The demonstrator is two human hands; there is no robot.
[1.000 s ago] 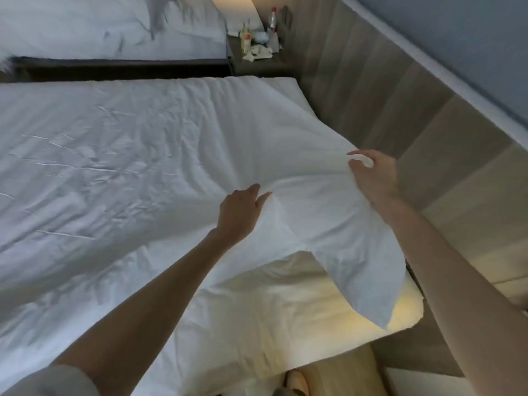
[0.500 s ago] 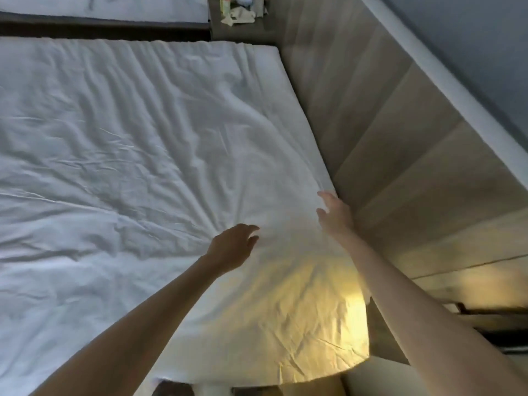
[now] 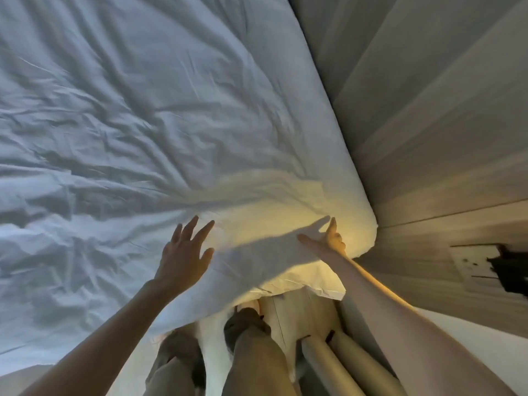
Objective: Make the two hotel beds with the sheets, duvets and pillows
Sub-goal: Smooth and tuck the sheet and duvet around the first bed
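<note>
Nearest me, my left hand (image 3: 185, 254) is splayed over the sheet (image 3: 171, 124), fingers wide, gripping nothing. My right hand (image 3: 328, 242) is open too, at its near corner. The sheet runs out alongside the wall panel (image 3: 428, 138). It looks light and floppy, so I'd pinch the corner.

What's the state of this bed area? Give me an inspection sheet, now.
Surface: bed, covered by the sheet.
Job's things: white sheet, heavily wrinkled, edge hanging over near end; no duvet or pillow seen.
Clutter: two pale tubes beside the person's legs.
Hands: left hand open, fingers spread over sheet; right hand open at the lit corner.
Cables: dark blurred thing at wall socket plate; cable cannot be told.
Surroundings: wood-panel wall along bed's right side.
</note>
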